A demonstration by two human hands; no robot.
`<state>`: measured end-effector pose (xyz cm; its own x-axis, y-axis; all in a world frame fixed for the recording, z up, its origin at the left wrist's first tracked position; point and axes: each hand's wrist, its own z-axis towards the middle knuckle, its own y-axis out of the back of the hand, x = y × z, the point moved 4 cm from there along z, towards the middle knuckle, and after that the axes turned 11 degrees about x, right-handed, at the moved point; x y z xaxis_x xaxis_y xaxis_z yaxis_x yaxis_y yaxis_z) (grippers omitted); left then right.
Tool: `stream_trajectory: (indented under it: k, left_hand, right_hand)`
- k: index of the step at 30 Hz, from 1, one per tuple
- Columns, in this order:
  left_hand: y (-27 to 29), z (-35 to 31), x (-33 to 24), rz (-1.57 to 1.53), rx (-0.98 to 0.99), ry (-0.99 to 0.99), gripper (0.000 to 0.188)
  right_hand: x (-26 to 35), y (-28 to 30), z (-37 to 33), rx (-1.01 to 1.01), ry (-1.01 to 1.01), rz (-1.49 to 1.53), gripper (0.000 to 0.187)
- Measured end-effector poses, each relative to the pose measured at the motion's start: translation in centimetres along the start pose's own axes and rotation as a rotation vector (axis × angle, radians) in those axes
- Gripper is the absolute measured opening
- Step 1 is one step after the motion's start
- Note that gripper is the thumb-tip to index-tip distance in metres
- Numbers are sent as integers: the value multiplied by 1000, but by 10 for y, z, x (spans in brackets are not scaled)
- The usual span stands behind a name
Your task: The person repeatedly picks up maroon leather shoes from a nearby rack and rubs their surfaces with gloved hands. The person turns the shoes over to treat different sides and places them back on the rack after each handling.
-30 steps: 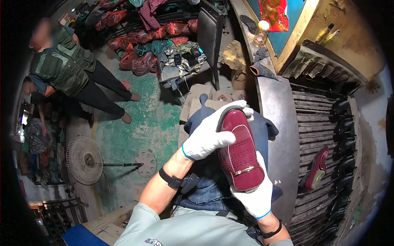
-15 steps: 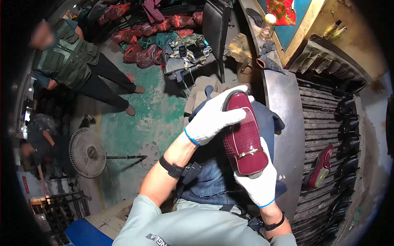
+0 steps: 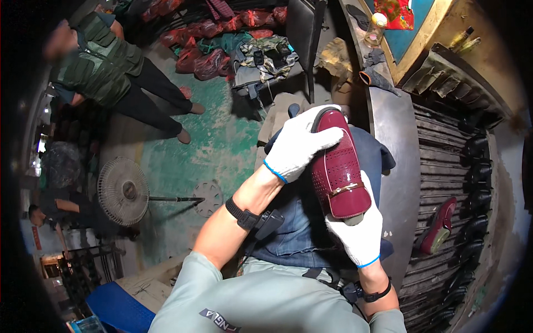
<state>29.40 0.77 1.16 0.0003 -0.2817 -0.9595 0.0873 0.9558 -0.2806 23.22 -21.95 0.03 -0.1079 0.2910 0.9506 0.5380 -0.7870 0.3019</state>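
I'm standing in what looks like a shoe workshop, for a burgundy shoe (image 3: 341, 166) is being handled right beside a bare metal tabletop (image 3: 401, 166), and a second shoe (image 3: 438, 226) in the same colour lies on the long slatted rack (image 3: 438, 172) next to it. The scuffed green floor (image 3: 183, 166), the dusty standing fan (image 3: 125, 191) and the red plastic bags (image 3: 214, 65) heaped along the back all speak of a working room rather than a shop or a home.
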Motion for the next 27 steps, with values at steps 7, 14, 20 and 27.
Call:
stream_trajectory:
  k: [7,14,20,27]
  left_hand:
    - [5,0,-13,190,-12,12,55]
    - [29,-4,-11,165,-126,-32,47]
    - [19,-20,17,-740,-369,61,33]
    - [25,-35,93,-1044,-207,-104,38]
  right_hand:
    - [4,-1,1,14,11,12,106]
    - [2,28,10,135,-10,607,91]
    - [-90,12,-19,551,-323,1311,76]
    - [-68,11,20,28,181,1495,62]
